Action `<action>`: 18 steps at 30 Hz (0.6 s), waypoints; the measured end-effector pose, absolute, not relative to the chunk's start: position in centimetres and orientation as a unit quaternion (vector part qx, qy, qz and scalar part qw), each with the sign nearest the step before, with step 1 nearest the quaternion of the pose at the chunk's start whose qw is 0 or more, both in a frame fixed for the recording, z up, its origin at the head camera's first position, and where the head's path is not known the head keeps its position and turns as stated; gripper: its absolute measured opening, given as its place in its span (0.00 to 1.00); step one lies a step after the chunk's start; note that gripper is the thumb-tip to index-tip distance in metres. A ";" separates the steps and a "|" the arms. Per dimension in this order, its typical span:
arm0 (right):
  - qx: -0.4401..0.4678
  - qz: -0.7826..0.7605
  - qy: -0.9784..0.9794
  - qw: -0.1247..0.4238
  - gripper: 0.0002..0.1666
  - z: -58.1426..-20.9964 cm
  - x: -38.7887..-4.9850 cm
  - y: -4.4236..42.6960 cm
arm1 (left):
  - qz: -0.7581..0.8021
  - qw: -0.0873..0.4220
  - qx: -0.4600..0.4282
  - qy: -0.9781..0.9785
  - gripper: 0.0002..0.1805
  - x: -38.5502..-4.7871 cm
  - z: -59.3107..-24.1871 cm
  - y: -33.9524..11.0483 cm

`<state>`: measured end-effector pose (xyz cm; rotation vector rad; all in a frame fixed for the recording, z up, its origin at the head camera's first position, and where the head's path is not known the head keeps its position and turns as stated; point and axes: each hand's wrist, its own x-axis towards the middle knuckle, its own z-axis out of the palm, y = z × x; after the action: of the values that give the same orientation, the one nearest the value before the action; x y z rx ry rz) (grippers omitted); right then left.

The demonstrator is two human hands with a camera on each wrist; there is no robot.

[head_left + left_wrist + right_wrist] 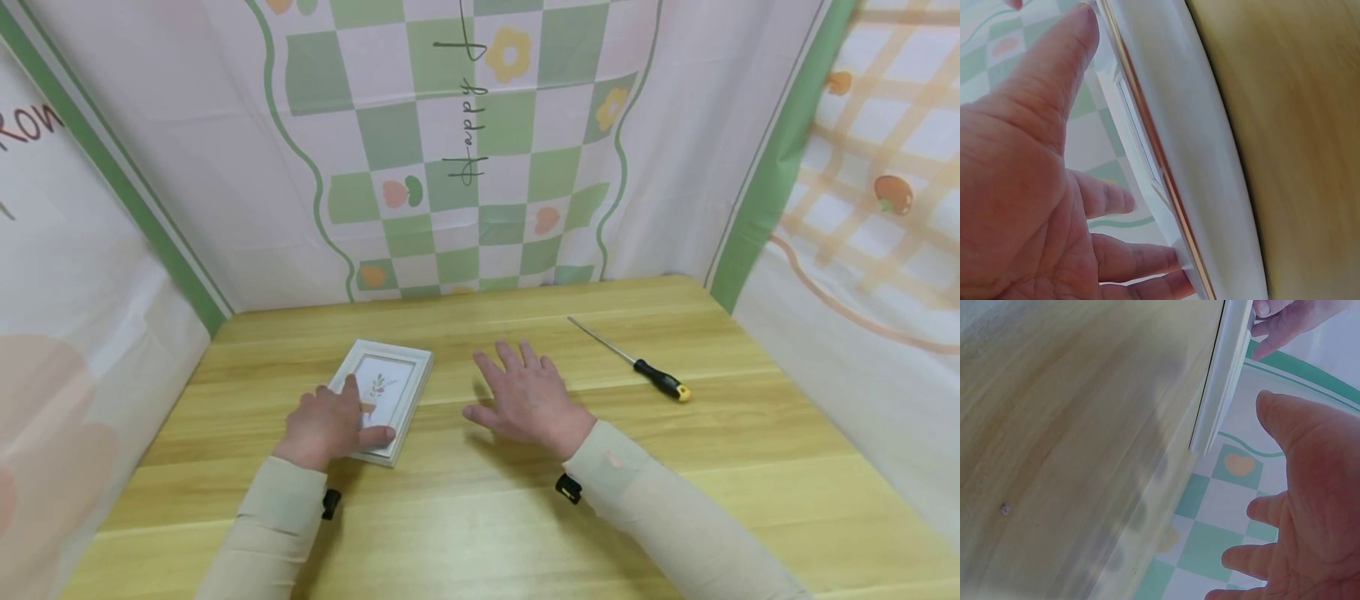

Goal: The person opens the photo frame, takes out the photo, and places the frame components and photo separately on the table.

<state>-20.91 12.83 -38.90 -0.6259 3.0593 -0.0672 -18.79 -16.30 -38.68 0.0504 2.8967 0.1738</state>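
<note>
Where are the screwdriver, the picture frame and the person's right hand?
Screwdriver (643, 369): head view, on the black handle, near the shaft.
Picture frame (410, 402): head view, on the white border, right-hand side of the image.
Right hand (528, 404): head view, on the back of the hand.

I see table (480, 533): smooth wood look, bit shiny. Picture frame (413, 390): smooth, soft shine. Screwdriver rod (602, 340): metal; handle (660, 380): plastic-looking. Wall sheets (506, 183): wrinkly, like cloth.

You're at a curtained-off work spot: printed hangings (510, 121), with green checks, fruit and "Happy", wall a wood-grain bench (450, 533) on three sides. They hide the room beyond, so whether it's a home you can't tell.
</note>
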 end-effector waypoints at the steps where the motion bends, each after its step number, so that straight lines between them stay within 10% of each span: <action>1: -0.200 -0.022 0.979 0.009 0.54 -38.9 -20.9 12.8 | 0.061 0.119 0.019 0.991 0.67 -18.8 -38.7 -16.3; 18: -0.203 -0.015 0.979 0.002 0.54 -39.1 -20.9 12.8 | 0.082 0.097 0.032 0.991 0.49 -18.8 -38.8 -15.7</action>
<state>-20.89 12.80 -39.12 -0.6356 3.0713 -0.0474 -18.80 -15.69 -38.82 0.0943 2.9350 0.2416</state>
